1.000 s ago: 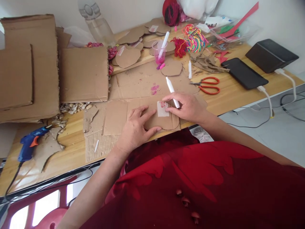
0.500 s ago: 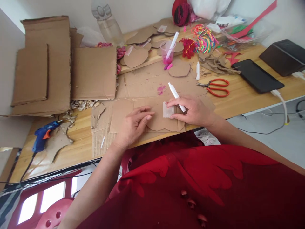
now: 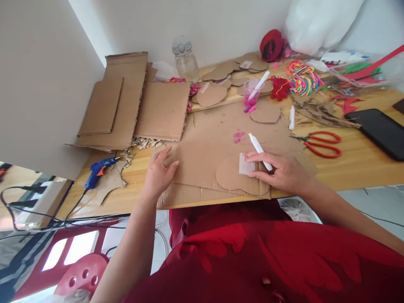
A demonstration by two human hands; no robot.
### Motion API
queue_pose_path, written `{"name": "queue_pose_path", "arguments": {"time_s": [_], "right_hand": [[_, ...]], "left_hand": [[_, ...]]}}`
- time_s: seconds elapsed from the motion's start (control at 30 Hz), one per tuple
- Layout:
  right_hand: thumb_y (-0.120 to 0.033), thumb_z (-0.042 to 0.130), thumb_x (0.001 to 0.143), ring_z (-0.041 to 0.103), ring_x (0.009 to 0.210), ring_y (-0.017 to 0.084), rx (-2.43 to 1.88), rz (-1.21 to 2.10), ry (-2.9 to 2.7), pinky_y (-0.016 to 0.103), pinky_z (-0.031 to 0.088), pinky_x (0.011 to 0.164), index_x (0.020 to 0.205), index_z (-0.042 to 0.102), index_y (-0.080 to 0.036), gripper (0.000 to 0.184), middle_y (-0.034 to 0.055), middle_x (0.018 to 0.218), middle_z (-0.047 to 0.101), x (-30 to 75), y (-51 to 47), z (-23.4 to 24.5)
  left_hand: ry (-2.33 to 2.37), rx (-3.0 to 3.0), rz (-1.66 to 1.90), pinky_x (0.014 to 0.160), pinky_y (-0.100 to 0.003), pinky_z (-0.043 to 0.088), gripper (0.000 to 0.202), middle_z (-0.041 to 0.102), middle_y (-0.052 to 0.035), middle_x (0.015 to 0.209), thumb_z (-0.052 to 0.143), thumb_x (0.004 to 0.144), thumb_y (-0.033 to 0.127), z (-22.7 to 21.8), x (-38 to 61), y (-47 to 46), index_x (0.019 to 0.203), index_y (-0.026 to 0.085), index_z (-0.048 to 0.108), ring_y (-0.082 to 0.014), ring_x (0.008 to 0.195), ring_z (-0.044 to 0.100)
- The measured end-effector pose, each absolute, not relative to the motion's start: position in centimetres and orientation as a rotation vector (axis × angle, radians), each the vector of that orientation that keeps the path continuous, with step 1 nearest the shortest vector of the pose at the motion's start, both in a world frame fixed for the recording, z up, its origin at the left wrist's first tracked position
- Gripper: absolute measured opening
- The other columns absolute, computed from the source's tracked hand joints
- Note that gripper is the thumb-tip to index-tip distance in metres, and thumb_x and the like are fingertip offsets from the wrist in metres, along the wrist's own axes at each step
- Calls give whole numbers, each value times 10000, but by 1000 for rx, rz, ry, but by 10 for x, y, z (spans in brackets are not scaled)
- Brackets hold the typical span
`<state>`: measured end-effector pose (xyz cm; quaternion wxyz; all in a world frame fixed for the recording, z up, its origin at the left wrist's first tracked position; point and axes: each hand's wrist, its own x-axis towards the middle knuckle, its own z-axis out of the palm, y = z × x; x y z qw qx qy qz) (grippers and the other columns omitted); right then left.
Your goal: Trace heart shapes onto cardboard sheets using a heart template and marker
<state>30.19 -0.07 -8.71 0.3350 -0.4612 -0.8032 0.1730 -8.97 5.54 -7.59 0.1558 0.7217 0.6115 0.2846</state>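
Note:
My right hand (image 3: 284, 172) holds a white glue stick (image 3: 260, 145) between its fingers and rests on a rounded cardboard cutout (image 3: 232, 179) that bears a small label (image 3: 245, 163). The cutout lies on a flat cardboard sheet (image 3: 202, 164) at the table's front edge. My left hand (image 3: 158, 171) lies with fingers spread on the left end of that sheet, holding nothing. A blue glue gun (image 3: 98, 171) lies further left on the wooden table (image 3: 362, 168).
Red-handled scissors (image 3: 320, 142) and a black phone (image 3: 380, 131) lie at the right. Stacked cardboard panels (image 3: 132, 107), a plastic bottle (image 3: 185, 59), a pink cup (image 3: 250, 91), coloured strings (image 3: 301, 80) and more cutouts fill the back. A red stool (image 3: 78, 273) stands below left.
My left hand slid left off the cutout to the sheet's left end. My right hand kept the glue stick on the cutout. The view swung left and up.

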Motion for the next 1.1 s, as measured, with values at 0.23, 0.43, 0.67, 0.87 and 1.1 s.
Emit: {"name": "queue_pose_path", "arguments": {"time_s": [0.23,0.43,0.67,0.87,1.1], "right_hand": [[-371,729,932,724,1208,279,-1238,433,-2122,474,585,989,1232,684,-320,308,15,1354,742,301,-2,-84],[-306,670,955,717,1194,325,-1320,356,-2098,567,543,1019,1207,691,-322,253,28,1310,760,289,-15,-80],[-257,647,940,716,1214,328,-1392,470,-2042,522,597,961,1212,675,-316,280,31,1374,728,284,-18,-74],[-302,675,920,727,1197,338,-1368,530,-2067,538,595,990,1214,696,-328,296,26,1301,764,294,11,-73],[-315,663,931,700,1256,326,-1271,517,-2056,542,544,1100,1181,719,-312,256,46,1302,760,295,20,-80]], "left_hand": [[1723,1972,813,789,-346,639,626,685,-124,1320,754,834,456,-74,-88,42,1402,215,642,-190,919,692],[1741,1968,779,800,-353,642,599,682,-107,1314,768,820,476,-71,-93,24,1359,233,675,-185,904,696],[1743,2050,865,817,-363,649,517,668,-96,1309,738,876,467,-80,-92,-1,1344,253,684,-180,903,684],[1731,1992,974,840,-335,648,370,675,-107,1320,647,959,398,-74,-89,-21,1277,223,717,-180,997,715],[1795,1997,1062,903,-326,623,275,782,-79,1075,639,975,367,-68,-95,-27,790,205,762,-206,1080,734]]}}
